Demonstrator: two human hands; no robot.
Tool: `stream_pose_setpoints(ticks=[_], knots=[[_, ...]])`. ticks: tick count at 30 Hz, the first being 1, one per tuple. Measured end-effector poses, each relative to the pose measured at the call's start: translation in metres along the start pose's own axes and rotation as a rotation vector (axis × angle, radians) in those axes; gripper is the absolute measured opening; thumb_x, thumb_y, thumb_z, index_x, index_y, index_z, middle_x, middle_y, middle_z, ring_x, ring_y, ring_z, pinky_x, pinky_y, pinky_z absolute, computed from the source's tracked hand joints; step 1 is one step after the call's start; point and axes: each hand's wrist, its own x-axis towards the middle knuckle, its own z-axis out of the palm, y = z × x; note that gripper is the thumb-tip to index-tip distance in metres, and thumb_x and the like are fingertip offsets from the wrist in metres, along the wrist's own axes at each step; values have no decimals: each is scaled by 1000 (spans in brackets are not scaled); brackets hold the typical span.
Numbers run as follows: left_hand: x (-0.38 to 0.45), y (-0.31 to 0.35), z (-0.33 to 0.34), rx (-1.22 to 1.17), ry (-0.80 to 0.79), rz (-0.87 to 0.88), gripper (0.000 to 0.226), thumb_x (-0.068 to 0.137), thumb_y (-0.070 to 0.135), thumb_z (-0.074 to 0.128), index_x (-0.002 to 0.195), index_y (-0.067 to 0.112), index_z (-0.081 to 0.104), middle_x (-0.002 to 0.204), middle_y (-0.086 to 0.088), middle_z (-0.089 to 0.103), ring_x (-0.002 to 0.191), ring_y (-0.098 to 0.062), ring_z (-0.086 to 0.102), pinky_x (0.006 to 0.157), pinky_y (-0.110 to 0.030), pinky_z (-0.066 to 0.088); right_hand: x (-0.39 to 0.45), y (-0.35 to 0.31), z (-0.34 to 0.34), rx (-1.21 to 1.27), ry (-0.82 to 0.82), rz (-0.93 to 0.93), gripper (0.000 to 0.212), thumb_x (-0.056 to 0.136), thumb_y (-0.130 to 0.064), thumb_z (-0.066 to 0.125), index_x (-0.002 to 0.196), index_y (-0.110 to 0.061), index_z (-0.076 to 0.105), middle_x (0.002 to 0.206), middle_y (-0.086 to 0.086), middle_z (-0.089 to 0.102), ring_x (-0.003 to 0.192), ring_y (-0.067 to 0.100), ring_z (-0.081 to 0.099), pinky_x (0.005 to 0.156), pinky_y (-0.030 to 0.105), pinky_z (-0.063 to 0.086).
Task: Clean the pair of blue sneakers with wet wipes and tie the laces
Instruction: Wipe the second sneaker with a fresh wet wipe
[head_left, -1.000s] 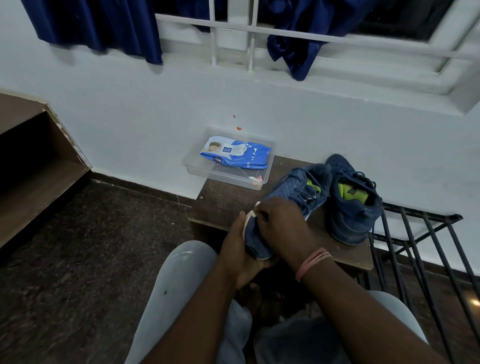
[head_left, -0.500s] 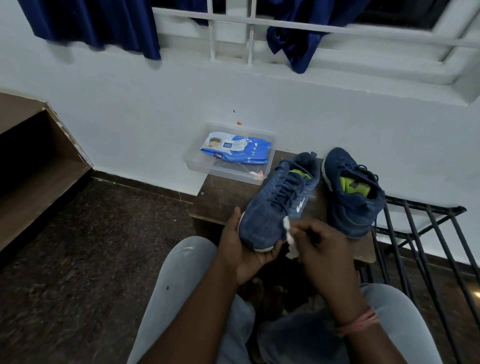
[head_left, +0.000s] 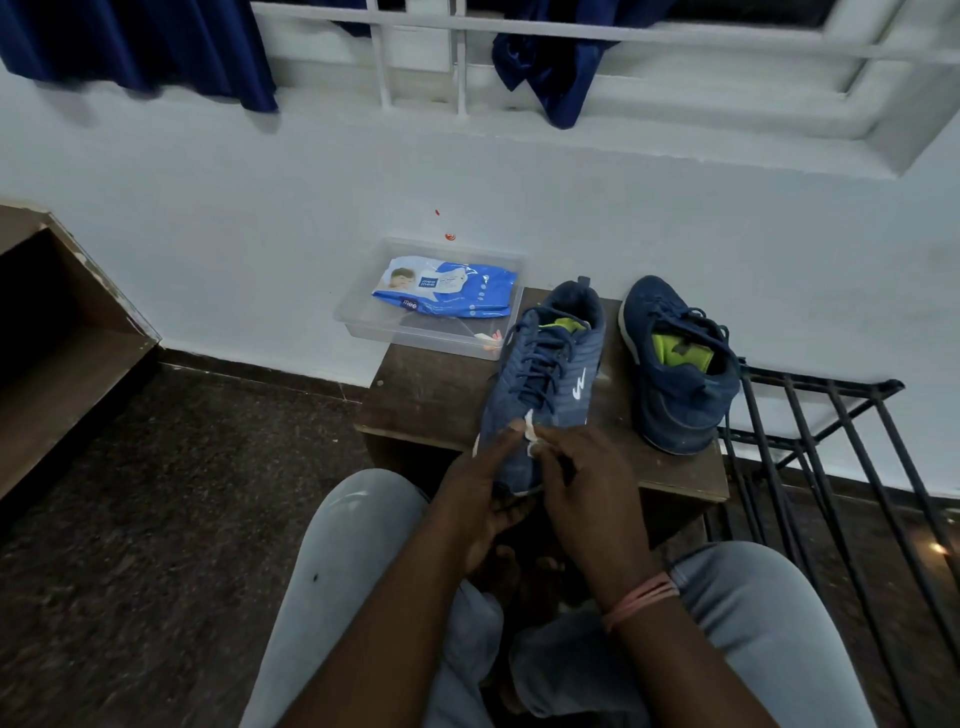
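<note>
White wall under a barred window with blue curtains; a low dark wooden bench (head_left: 431, 400) stood against it, dark speckled floor around. On the bench: a clear tray (head_left: 363, 325) holding a blue wipes pack (head_left: 452, 291), overhanging the far-left corner, and the two sneakers. Near sneaker (head_left: 545, 374) lay toe toward the person, toe past the bench's front edge; far sneaker (head_left: 675, 364) sat just beside it to the right, apart, untouched. Left hand (head_left: 478, 499) cupped the near sneaker's toe from below and the left side, thumb over the upper, its grip clamped on the shoe. Right hand (head_left: 582, 478) pinched a small white wipe (head_left: 531, 434) against the toe upper, grip closed on the wipe. Sneakers: navy knit uppers, white side logo, pale sole edge, lime-green insoles, dark laces loose, seemingly untied. Judged light, with a soft, yielding upper and a stiffer sole; best held by sole and toe or at the heel collar, so that wiping pressure does not buckle the fabric. The wipe looked thin and limp, likely to bunch. Knit may hold dirt; laces will be slack and easy to snag.
</note>
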Motion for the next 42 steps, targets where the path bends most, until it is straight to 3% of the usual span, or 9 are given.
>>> stream_pose_setpoints(ticks=[8, 12, 17, 19, 25, 29, 35, 37, 42], knots=[[3, -8, -1, 232, 171, 138, 37, 87, 32, 79, 109, 4, 71, 94, -14, 78, 88, -32, 76, 82, -59, 60, -25, -5, 0, 66, -167, 66, 25, 90, -1, 67, 111, -15, 75, 96, 1, 66, 86, -5, 51, 83, -3, 34], [4, -14, -2, 222, 155, 166, 35, 92, 42, 73, 109, 12, 74, 97, -10, 79, 92, -29, 76, 87, -55, 60, -19, 1, 4, 26, -191, 82, 10, 90, -9, 70, 92, -16, 78, 87, -1, 67, 78, -2, 56, 75, 5, 40], [6, -15, 5, 164, 157, 124, 31, 101, 36, 61, 113, 8, 69, 104, -13, 77, 86, -29, 77, 64, -41, 63, 21, 27, 3, -193, -130, 183, 5, 83, -6, 72, 80, -9, 75, 82, 9, 67, 75, 22, 62, 66, 28, 42], [8, -17, 4, 202, 184, 151, 36, 101, 41, 61, 112, 8, 71, 100, -11, 78, 86, -29, 77, 69, -46, 64, 20, 16, 2, -230, -127, 197, 7, 86, -9, 68, 80, -9, 73, 83, 10, 67, 75, 24, 62, 66, 31, 47], [14, -22, -2, 460, 313, 212, 41, 98, 52, 59, 94, 13, 72, 85, -5, 77, 81, -23, 75, 77, -44, 63, -9, -6, 6, -64, -353, 155, 20, 93, -15, 59, 79, -20, 72, 81, -4, 66, 71, 6, 60, 65, 19, 44], [11, -23, 7, 218, 187, 196, 36, 104, 39, 55, 115, 8, 69, 104, -12, 77, 85, -28, 77, 65, -42, 63, 13, 24, -6, -180, -220, 186, 13, 92, -14, 63, 82, -11, 70, 84, 7, 65, 76, 20, 60, 68, 31, 45], [13, -21, 2, 374, 289, 239, 31, 101, 41, 59, 95, 14, 73, 84, -2, 78, 83, -20, 75, 72, -32, 60, -30, -18, -1, -21, -279, 165, 15, 92, -14, 63, 79, -18, 69, 83, -3, 63, 74, 7, 58, 69, 22, 47], [14, -21, 2, 331, 248, 221, 31, 101, 42, 59, 101, 15, 74, 91, -3, 79, 88, -21, 76, 79, -38, 62, -30, -11, -8, -17, -259, 123, 15, 92, -14, 63, 79, -16, 71, 80, -3, 64, 72, 8, 58, 70, 24, 48], [13, -23, 9, 205, 186, 189, 25, 105, 34, 54, 104, 15, 71, 102, -10, 78, 87, -27, 77, 65, -40, 63, 3, 32, -12, -99, -119, 188, 19, 90, -12, 61, 73, -14, 69, 72, 2, 68, 67, 18, 61, 66, 38, 50]])
